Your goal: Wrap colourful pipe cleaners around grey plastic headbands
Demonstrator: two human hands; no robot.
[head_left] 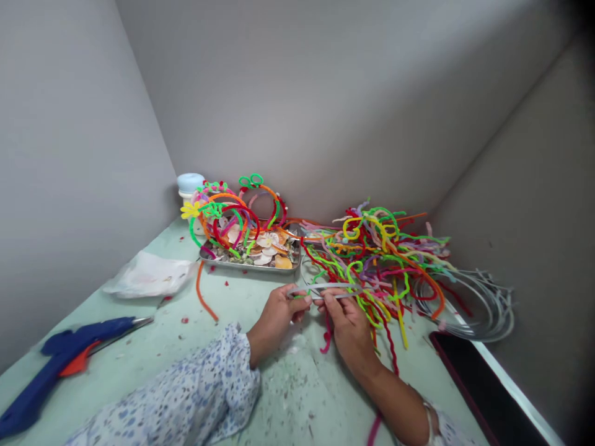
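Floral sleeve (204,387) lies nearest, running up to my left hand (275,314); my right hand (349,328) sits beside it on the pale green tabletop (288,396). Both sets of fingers are pinched shut on a thin grey headband (325,291), left at one end, right near the middle, just in front of the heap of pipe cleaners (381,248). A green pipe cleaner seems to touch it, though I cannot tell whether it is wrapped on. I judge the band light, springy and smooth enough to slip, so gripping its flat faces suits it best. Bare spare headbands (478,303) lie to the right, a metal tray (251,260) of finished ones behind, a blue glue gun (65,359) far left.
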